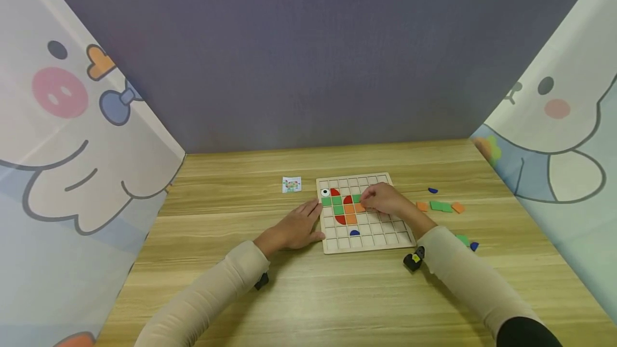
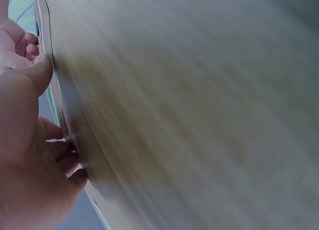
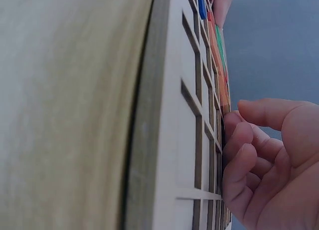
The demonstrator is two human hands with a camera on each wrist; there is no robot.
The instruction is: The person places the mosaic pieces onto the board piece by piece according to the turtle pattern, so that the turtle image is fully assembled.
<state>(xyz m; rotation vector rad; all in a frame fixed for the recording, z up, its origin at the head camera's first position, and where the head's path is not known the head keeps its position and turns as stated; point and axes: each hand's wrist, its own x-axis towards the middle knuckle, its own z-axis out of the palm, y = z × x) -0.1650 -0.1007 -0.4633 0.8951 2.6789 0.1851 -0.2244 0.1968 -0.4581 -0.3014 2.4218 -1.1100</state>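
Note:
A wooden grid board (image 1: 371,248) lies on the table, partly filled with green squares (image 1: 337,210), orange squares (image 1: 351,219), red quarter-circles (image 1: 340,219) and an eye tile (image 1: 325,193). A blue half-circle (image 1: 354,233) sits in a lower cell. My left hand (image 1: 300,226) rests along the board's left edge, its fingers (image 2: 70,162) and thumb against the side. Over the upper middle of the board, my right hand (image 1: 385,200) has curled fingers touching down beside an orange square (image 1: 360,208). In the right wrist view, fingers (image 3: 241,140) hide whether a tile is pinched.
Beyond the left hand lies a small printed picture card (image 1: 291,185). Loose tiles are right of the board: green squares (image 1: 441,206), orange squares (image 1: 458,207), and blue pieces (image 1: 433,190). The right forearm (image 1: 463,266) partly covers another green tile (image 1: 463,240). A grey partition (image 1: 328,68) stands behind.

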